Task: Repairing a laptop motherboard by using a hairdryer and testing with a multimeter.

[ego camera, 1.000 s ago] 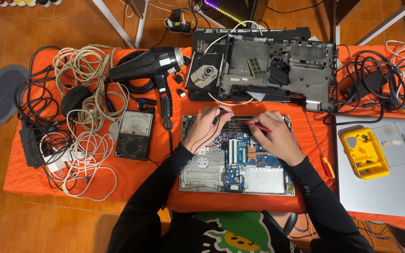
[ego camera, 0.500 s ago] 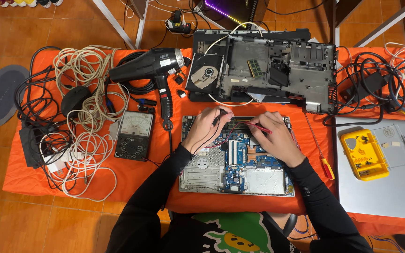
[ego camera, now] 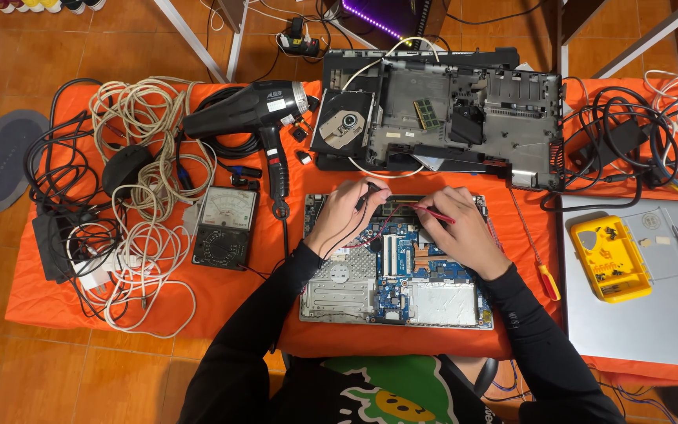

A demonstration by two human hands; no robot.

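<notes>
**Two probes, one board**

Your left hand point(ego camera: 344, 213) pinches the black probe point(ego camera: 368, 192) and your right hand point(ego camera: 458, 232) grips the red probe point(ego camera: 433, 213), both tips angled onto the single blue motherboard point(ego camera: 413, 263) before you; one analog multimeter point(ego camera: 224, 228) lies face-up alongside, readable.

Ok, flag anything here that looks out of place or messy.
The white cables lie tangled in loose heaps around the analog meter. Otherwise nothing stands out: both hands, left and right, hold probes over the laptop board.
</notes>
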